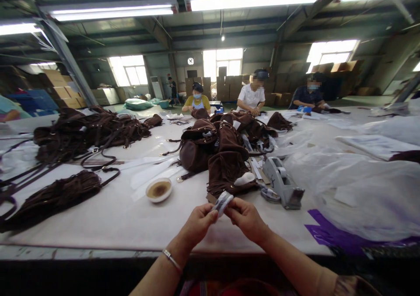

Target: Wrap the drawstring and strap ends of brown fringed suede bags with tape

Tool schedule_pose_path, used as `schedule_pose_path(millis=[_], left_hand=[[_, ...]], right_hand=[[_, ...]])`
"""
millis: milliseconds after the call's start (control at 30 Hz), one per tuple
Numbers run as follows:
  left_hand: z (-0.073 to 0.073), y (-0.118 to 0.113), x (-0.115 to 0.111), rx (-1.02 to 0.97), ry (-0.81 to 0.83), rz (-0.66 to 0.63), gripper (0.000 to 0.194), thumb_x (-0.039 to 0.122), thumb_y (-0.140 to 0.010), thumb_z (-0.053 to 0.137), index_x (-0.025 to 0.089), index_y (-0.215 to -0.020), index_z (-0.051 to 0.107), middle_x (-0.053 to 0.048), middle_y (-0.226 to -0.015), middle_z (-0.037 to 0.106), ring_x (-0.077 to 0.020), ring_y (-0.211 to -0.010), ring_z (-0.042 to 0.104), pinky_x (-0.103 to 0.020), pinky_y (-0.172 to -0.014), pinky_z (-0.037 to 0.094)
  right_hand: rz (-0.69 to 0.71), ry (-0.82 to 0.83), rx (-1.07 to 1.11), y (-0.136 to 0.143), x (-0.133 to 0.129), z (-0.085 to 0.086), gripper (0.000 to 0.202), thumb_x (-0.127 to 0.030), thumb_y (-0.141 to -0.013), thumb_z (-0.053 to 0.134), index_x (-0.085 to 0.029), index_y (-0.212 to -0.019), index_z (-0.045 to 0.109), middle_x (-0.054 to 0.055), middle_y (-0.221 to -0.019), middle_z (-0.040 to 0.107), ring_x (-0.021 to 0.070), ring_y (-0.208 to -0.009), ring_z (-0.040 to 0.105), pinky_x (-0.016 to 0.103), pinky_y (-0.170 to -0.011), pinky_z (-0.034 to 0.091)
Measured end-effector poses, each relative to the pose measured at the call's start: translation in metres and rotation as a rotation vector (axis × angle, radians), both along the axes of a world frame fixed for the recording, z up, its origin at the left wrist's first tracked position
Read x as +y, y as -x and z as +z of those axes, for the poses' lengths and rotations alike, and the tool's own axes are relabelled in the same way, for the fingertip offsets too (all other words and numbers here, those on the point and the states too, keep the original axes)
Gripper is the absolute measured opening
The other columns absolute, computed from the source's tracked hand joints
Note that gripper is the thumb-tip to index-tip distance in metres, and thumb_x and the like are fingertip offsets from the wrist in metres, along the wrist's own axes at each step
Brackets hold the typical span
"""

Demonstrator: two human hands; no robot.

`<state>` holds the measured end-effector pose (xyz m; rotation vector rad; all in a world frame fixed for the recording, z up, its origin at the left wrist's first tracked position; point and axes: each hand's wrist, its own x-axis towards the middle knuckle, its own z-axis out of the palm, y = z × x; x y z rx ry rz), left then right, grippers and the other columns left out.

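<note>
My left hand [201,221] and my right hand [248,219] meet close to the table's front edge. Between them they pinch a small piece wrapped in whitish, see-through plastic [223,202]; what it contains is hard to make out. A bit of brown card or strip [211,198] shows at the left fingertips; I cannot tell if it is held. Just beyond my fingers lies a dark brown suede bag [226,169] with fringe, a white wad [244,179] resting on it. To the right stands a grey tape dispenser [284,184], with a bundled clear packet [270,194] beside it.
Left of my hands sits a shallow dish [159,190] with a brown stain. More brown bags [88,132] with straps pile up at left, and a fringed one [55,195] lies nearer. Clear plastic sheeting [367,195] and purple tape [328,232] cover the right. Co-workers [252,95] sit across the table.
</note>
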<state>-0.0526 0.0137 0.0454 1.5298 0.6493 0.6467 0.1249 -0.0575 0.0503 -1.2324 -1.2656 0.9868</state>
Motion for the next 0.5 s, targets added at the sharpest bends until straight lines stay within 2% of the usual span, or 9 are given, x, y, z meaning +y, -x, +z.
schedule_pose_path(millis=[133, 200, 267, 333, 367, 433, 500], left_hand=[[-0.003, 0.0, 0.001, 0.039, -0.011, 0.024, 0.039, 0.052, -0.08, 0.064, 0.013, -0.074, 0.061, 0.003, -0.063, 0.046, -0.0112, -0.062, 0.036, -0.024, -0.059, 0.028], [-0.003, -0.001, 0.002, 0.015, 0.004, 0.039, 0.039, 0.051, -0.08, 0.064, 0.014, -0.073, 0.06, 0.003, -0.063, 0.045, -0.011, -0.062, 0.036, -0.025, -0.059, 0.028], [-0.002, -0.001, 0.003, -0.004, 0.025, 0.051, 0.038, 0.051, -0.08, 0.064, 0.014, -0.072, 0.06, 0.004, -0.062, 0.044, -0.0109, -0.062, 0.035, -0.025, -0.059, 0.027], [0.001, -0.001, 0.003, 0.001, 0.043, 0.05, 0.037, 0.05, -0.08, 0.065, 0.014, -0.071, 0.06, 0.004, -0.061, 0.043, -0.0106, -0.061, 0.035, -0.025, -0.058, 0.026], [0.002, -0.002, 0.004, 0.017, 0.042, 0.045, 0.037, 0.049, -0.08, 0.065, 0.014, -0.07, 0.06, 0.004, -0.061, 0.043, -0.0105, -0.06, 0.035, -0.025, -0.057, 0.026], [0.004, -0.004, 0.003, 0.082, 0.001, 0.039, 0.035, 0.047, -0.08, 0.064, 0.014, -0.069, 0.06, 0.004, -0.06, 0.043, -0.0107, -0.059, 0.036, -0.025, -0.056, 0.026], [0.006, -0.007, 0.001, 0.174, -0.119, 0.049, 0.032, 0.044, -0.079, 0.065, 0.015, -0.066, 0.061, 0.003, -0.061, 0.047, -0.0119, -0.06, 0.04, -0.025, -0.057, 0.028]], right_hand=[[0.003, -0.07, -0.29, -0.006, -0.004, 0.007, 0.023, -0.04, -0.092, 0.057, -0.02, -0.091, 0.069, -0.002, -0.067, 0.059, 0.0123, -0.058, 0.051, 0.023, -0.056, 0.042], [-0.015, -0.129, -0.401, -0.009, -0.011, 0.008, 0.021, -0.035, -0.094, 0.053, -0.021, -0.099, 0.067, 0.001, -0.076, 0.065, 0.0151, -0.066, 0.058, 0.025, -0.063, 0.047], [0.012, -0.246, -0.53, -0.012, -0.021, 0.007, 0.027, -0.031, -0.09, 0.057, -0.02, -0.115, 0.062, 0.007, -0.1, 0.069, 0.0204, -0.087, 0.064, 0.031, -0.08, 0.051], [0.099, -0.36, -0.676, -0.015, -0.032, 0.009, 0.048, -0.026, -0.085, 0.063, -0.019, -0.131, 0.052, 0.014, -0.123, 0.062, 0.0255, -0.111, 0.059, 0.036, -0.095, 0.048], [0.153, -0.4, -0.75, -0.017, -0.035, 0.011, 0.051, -0.023, -0.085, 0.062, -0.018, -0.135, 0.049, 0.016, -0.127, 0.059, 0.0263, -0.116, 0.056, 0.037, -0.098, 0.047], [0.236, -0.452, -0.881, -0.019, -0.038, 0.018, 0.04, -0.017, -0.089, 0.053, -0.017, -0.129, 0.055, 0.015, -0.118, 0.063, 0.0241, -0.109, 0.058, 0.035, -0.093, 0.048], [0.263, -0.485, -0.976, -0.019, -0.033, 0.025, 0.029, -0.014, -0.093, 0.043, -0.019, -0.112, 0.065, 0.01, -0.096, 0.067, 0.0209, -0.09, 0.06, 0.032, -0.082, 0.049]])
